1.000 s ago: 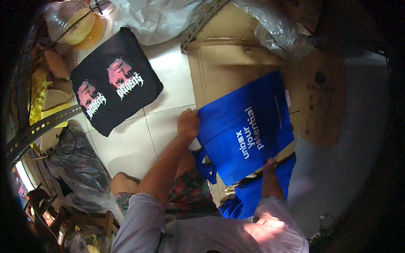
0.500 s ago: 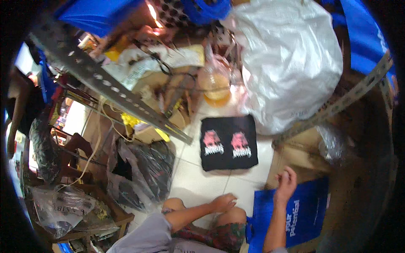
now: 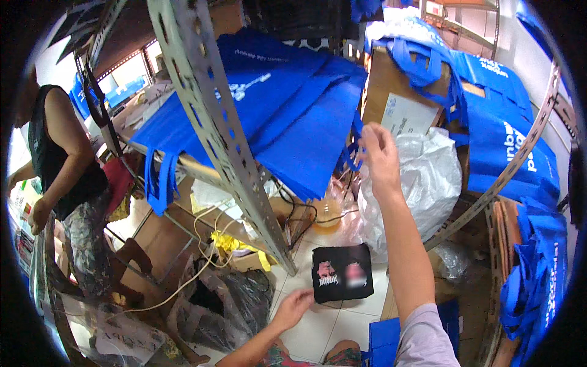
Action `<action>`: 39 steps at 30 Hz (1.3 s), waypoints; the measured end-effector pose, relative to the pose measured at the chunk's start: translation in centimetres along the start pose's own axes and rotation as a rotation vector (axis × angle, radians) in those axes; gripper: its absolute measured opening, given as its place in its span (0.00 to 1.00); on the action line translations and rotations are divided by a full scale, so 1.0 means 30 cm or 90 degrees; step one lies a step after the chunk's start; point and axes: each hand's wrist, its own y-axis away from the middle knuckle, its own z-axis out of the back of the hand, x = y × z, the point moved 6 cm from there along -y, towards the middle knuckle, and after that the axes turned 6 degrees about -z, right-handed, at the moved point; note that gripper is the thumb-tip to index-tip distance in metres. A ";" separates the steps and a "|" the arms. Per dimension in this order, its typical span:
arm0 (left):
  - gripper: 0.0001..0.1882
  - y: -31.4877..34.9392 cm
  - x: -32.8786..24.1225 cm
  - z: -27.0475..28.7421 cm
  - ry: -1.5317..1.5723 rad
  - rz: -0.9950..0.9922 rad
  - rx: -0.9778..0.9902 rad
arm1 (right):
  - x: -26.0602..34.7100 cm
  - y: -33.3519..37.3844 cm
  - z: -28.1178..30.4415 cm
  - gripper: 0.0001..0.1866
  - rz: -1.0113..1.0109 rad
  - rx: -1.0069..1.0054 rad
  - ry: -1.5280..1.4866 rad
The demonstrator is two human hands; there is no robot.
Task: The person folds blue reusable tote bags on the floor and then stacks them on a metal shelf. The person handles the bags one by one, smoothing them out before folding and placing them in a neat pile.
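Compared with half a second ago, the right hand [image 3: 380, 156] has risen from over the blue bag [image 3: 382, 342] on the cardboard to beside the stacked blue tote bags [image 3: 299, 134] on the shelf; its fingers are loosely spread, seemingly empty. The left hand [image 3: 295, 309], half-open and also seemingly empty, now shows at the near-left corner of the folded black cloth [image 3: 342, 296]; contact is unclear. The cloth stays on the tiled floor [image 3: 351, 327], flat and squarish, with two pink-and-white prints. The stacked totes lie flat, corners and handles hanging over the shelf's edge.
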 end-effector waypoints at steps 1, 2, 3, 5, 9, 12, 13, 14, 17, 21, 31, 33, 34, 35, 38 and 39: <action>0.19 -0.048 -0.120 0.033 0.044 -0.074 -0.020 | 0.080 -0.043 -0.032 0.21 0.121 -0.009 0.066; 0.21 -0.099 -0.242 0.054 0.120 -0.119 -0.030 | 0.155 -0.083 -0.052 0.22 0.240 -0.021 0.135; 0.24 -0.147 -0.357 0.073 0.197 -0.159 -0.043 | 0.220 -0.108 -0.075 0.22 0.354 -0.031 0.204; 0.30 -0.223 -0.539 0.121 0.285 -0.223 -0.071 | 0.305 -0.105 -0.252 0.26 0.362 0.196 0.309; 0.32 -0.354 -0.755 0.127 0.394 -0.280 -0.117 | 0.311 -0.012 -0.504 0.35 0.484 0.569 0.601; 0.31 -0.375 -0.794 0.146 0.428 -0.220 -0.148 | 0.359 0.117 -0.615 0.41 0.430 0.744 0.811; 0.31 -0.383 -0.793 0.143 0.432 -0.189 -0.146 | 0.363 0.142 -0.627 0.42 0.406 0.791 0.867; 0.24 -0.381 -0.813 0.146 0.410 -0.216 -0.155 | 0.346 0.148 -0.634 0.43 0.396 0.840 0.853; 0.16 -0.273 -0.879 0.172 0.142 -0.214 -0.097 | 0.308 0.127 -0.607 0.40 0.420 0.742 0.973; 0.11 -0.013 -1.030 0.397 -0.244 -0.494 -0.387 | 0.334 0.029 -0.632 0.20 0.429 0.600 0.858; 0.39 -0.220 -1.336 0.900 -0.622 -0.562 -0.516 | 0.501 0.009 -0.753 0.14 0.537 0.531 0.284; 0.32 -0.232 -1.354 1.024 -0.601 -0.555 -0.502 | 0.517 0.023 -0.756 0.16 0.523 0.528 0.241; 0.28 -0.244 -1.346 1.053 -0.585 -0.553 -0.492 | 0.514 0.020 -0.748 0.17 0.514 0.524 0.226; 0.19 -0.205 -1.397 1.032 -0.632 -0.579 -0.511 | 0.529 0.017 -0.723 0.17 0.582 0.436 0.254; 0.10 -0.072 -1.481 1.075 -0.590 -0.627 -0.669 | 0.575 0.035 -0.628 0.19 0.655 0.245 0.275; 0.10 -0.020 -1.484 1.104 -0.529 -0.616 -0.702 | 0.575 0.051 -0.585 0.18 0.622 0.209 0.233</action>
